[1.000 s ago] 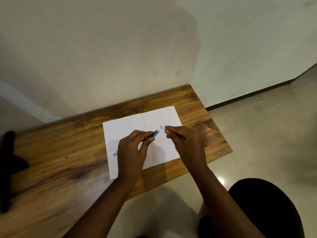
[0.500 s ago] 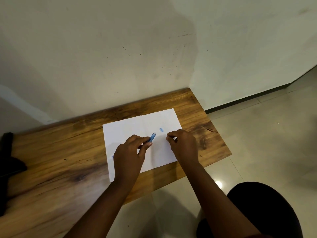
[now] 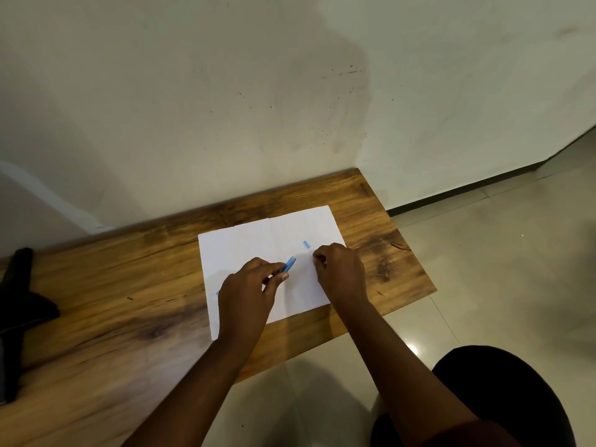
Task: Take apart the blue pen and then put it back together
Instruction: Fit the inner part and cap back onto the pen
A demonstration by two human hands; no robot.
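Observation:
A white paper sheet [image 3: 245,243] lies on the wooden table [image 3: 129,285]. My left hand [image 3: 248,295] grips the blue pen barrel [image 3: 289,263] low over the sheet; its open end points up and right past my fingertips, and the other end just shows at my wrist side. A small blue pen piece [image 3: 306,244] lies loose on the paper, apart from both hands. My right hand [image 3: 340,272] is down on the sheet just right of the barrel, with curled fingers pinching a thin pen part that is mostly hidden under them.
A black object [image 3: 19,304] lies at the table's left edge. The wall runs close behind the table. The right table edge drops to a tiled floor [image 3: 483,269], and my dark-clothed knee [image 3: 503,395] is at the lower right.
Both hands have come down towards the paper. My right hand moved off the small blue piece and lowered to the sheet. The small piece stayed where it lies.

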